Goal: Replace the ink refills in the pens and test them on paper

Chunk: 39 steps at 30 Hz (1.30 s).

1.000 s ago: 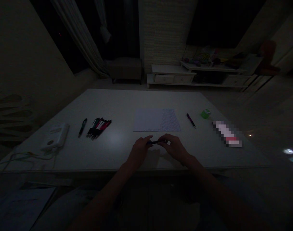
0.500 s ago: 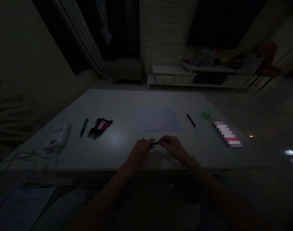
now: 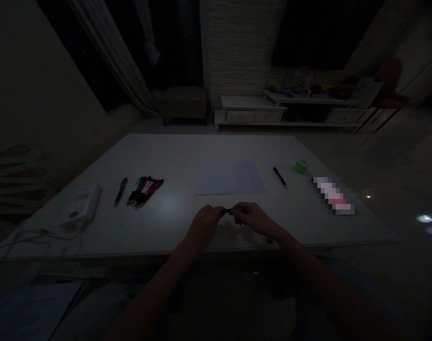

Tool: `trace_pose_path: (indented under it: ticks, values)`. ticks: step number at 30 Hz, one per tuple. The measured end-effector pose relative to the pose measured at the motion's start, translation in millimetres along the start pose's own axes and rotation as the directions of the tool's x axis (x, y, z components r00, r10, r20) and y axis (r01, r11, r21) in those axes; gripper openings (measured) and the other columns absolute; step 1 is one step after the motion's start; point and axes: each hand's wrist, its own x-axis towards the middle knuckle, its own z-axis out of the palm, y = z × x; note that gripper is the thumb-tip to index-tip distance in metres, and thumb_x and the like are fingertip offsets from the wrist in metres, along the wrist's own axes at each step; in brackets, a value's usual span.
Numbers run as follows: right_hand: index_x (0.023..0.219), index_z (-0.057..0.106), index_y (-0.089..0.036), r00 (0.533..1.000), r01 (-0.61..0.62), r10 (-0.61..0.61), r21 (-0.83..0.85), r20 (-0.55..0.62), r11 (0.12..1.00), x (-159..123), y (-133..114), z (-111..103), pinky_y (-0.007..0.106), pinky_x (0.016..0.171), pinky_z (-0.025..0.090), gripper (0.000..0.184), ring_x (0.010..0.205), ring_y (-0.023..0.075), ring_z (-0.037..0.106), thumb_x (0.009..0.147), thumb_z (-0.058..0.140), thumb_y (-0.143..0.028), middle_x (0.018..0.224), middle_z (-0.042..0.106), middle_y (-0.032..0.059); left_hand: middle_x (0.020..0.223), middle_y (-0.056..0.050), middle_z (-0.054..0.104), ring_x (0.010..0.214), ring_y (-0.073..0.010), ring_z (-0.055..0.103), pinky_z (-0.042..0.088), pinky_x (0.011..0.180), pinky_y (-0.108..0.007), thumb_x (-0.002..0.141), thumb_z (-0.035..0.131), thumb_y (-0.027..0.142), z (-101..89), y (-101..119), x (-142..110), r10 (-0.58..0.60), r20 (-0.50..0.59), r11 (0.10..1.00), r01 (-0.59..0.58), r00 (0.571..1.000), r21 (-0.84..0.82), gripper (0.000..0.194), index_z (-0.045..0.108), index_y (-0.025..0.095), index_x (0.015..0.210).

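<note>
Left hand [image 3: 203, 228], right hand [image 3: 253, 220] pinch a pen [image 3: 230, 211] — white table [image 3: 173, 156], dim room [image 3: 244, 47].

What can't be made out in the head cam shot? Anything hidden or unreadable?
Head view:
The small dark object between the left hand and right hand: mostly hidden by the fingers, so its kind can't be told.
The marks on the sheet of paper: too small and dim to read.
The long object on the right: hidden by pixelated blur.
The shelf items at the back: too small and dark to name.
</note>
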Motion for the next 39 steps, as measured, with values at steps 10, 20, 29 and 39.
trace_pose_path:
  ticks: [10,20,29,39]
  values:
    - [0.064,0.055,-0.015,0.999,-0.037,0.036,0.101,0.006,0.994,1.8,6.4,-0.4,0.021,0.047,0.035,0.043,0.046,0.0082,0.044,0.078,0.050,-0.055,0.052,0.051,-0.0016,0.081,-0.006,0.061,0.075,-0.0157,0.055,0.048,0.069,-0.030,0.089,0.044,0.022,-5.2,0.9,0.8,-0.028,0.022,0.999,0.029,0.999,-0.043,0.019,0.057,0.016,0.102]
    - [0.058,0.048,-0.017,0.999,-0.042,0.041,0.128,0.009,0.991,0.8,0.7,1.6,0.021,0.045,0.032,0.043,0.043,0.0077,0.039,0.081,0.044,-0.053,0.048,0.044,-0.0034,0.084,-0.005,0.061,0.075,-0.0150,0.055,0.048,0.070,-0.030,0.090,0.043,0.023,-8.0,1.5,1.4,-0.030,0.031,0.998,0.031,0.999,-0.049,0.021,0.054,0.017,0.107]
    - [0.051,0.044,-0.017,0.997,-0.079,0.077,0.108,0.022,0.991,0.8,2.4,2.9,0.022,0.044,0.028,0.049,0.039,0.0071,0.035,0.083,0.040,-0.054,0.042,0.039,-0.0041,0.083,-0.006,0.060,0.075,-0.0151,0.054,0.048,0.068,-0.028,0.089,0.043,0.022,-5.6,3.0,1.3,-0.002,0.038,0.999,0.004,0.999,-0.052,0.021,0.053,0.016,0.107]
    - [0.054,0.045,-0.017,0.998,-0.064,0.066,0.079,-0.019,0.995,-2.4,4.4,5.0,0.023,0.048,0.031,0.048,0.043,0.0082,0.039,0.082,0.040,-0.056,0.046,0.042,-0.0034,0.080,-0.005,0.060,0.073,-0.0151,0.054,0.048,0.067,-0.028,0.090,0.042,0.025,-0.4,1.3,-1.2,0.023,0.045,0.999,-0.022,0.999,-0.033,0.021,0.053,0.015,0.106]
